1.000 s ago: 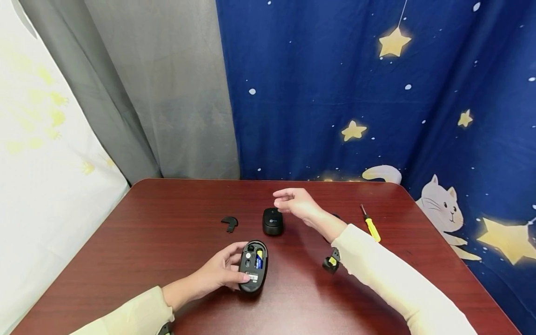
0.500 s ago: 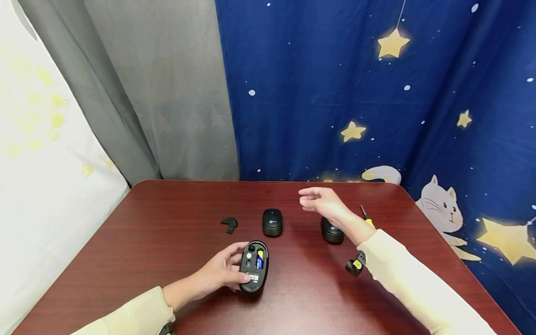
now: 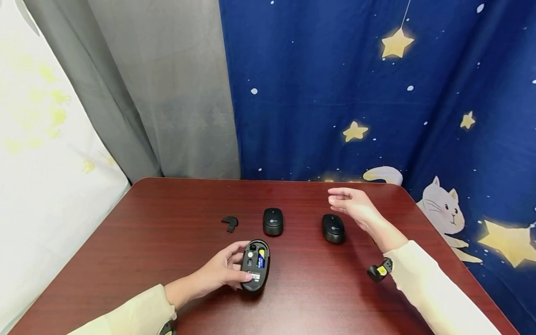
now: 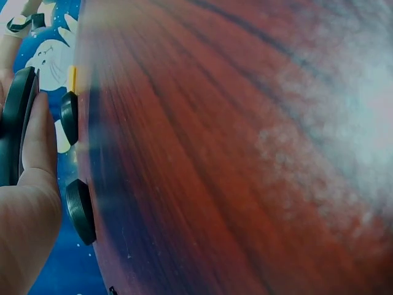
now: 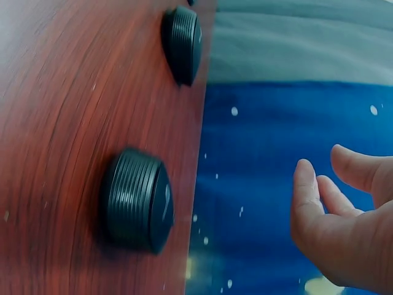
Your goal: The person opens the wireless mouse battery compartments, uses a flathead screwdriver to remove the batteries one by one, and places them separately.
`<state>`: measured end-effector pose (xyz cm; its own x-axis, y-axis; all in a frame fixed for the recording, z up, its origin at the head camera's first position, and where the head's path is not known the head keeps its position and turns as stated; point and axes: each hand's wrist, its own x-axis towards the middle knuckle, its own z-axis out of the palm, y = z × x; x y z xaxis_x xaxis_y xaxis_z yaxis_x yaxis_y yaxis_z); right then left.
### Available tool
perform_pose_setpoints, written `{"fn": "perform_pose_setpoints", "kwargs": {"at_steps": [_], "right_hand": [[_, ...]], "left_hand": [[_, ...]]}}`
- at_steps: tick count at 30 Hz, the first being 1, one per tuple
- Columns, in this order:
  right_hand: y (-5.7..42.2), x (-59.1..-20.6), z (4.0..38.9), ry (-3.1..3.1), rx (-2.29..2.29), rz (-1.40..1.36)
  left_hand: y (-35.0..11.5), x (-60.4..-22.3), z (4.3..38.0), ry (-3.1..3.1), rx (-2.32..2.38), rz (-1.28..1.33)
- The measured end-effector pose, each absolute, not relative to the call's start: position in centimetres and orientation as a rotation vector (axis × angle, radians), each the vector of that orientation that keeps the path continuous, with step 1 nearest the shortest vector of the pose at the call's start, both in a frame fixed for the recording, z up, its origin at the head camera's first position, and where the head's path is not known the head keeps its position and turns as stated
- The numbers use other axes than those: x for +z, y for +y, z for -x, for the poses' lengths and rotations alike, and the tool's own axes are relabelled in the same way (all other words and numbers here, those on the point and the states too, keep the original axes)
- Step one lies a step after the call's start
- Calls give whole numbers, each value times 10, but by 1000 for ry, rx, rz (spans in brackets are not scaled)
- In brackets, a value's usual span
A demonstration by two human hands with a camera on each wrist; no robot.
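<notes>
My left hand (image 3: 219, 271) grips a black computer mouse (image 3: 261, 280) with its underside turned up, the thumb across the label. Its battery compartment is uncovered, and a blue and yellow battery (image 3: 261, 259) lies inside. In the left wrist view the held mouse (image 4: 15, 126) shows edge-on. My right hand (image 3: 354, 204) is raised over the far right of the table, fingers loosely bent and holding nothing. Nearest to it, a second black mouse (image 3: 333, 229) stands right side up. The right wrist view shows that mouse (image 5: 138, 200) beside the bare hand (image 5: 341, 230).
Another black mouse (image 3: 273, 222) stands at the middle of the wooden table (image 3: 180, 200). Left of it lies a small black half-round piece with a tab (image 3: 230, 222). A yellow handle (image 4: 72, 78) peeks out behind a mouse in the left wrist view. Curtains hang behind the table.
My right hand has moved right, from above the middle mouse past the right one, uncovering that mouse and hiding the yellow screwdriver. The left hand keeps the upturned mouse in place.
</notes>
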<state>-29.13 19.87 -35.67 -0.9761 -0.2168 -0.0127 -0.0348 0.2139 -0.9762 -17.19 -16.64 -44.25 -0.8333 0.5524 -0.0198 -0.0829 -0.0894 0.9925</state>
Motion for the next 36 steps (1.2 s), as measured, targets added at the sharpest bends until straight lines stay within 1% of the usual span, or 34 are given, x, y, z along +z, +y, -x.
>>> {"fn": "perform_pose_setpoints", "kwargs": {"at_steps": [8, 17, 29, 36], "right_hand": [[236, -360, 286, 2403, -1848, 166], [273, -371, 280, 2558, -1698, 23], [300, -398, 287, 2711, -1524, -206], [308, -410, 287, 2782, -1306, -334]], "left_hand": [[-166, -442, 173, 1752, 1975, -499], [-164, -441, 174, 1750, 1975, -500], [-163, -442, 175, 1720, 1994, -521], [-164, -441, 175, 1721, 1987, -502]]}}
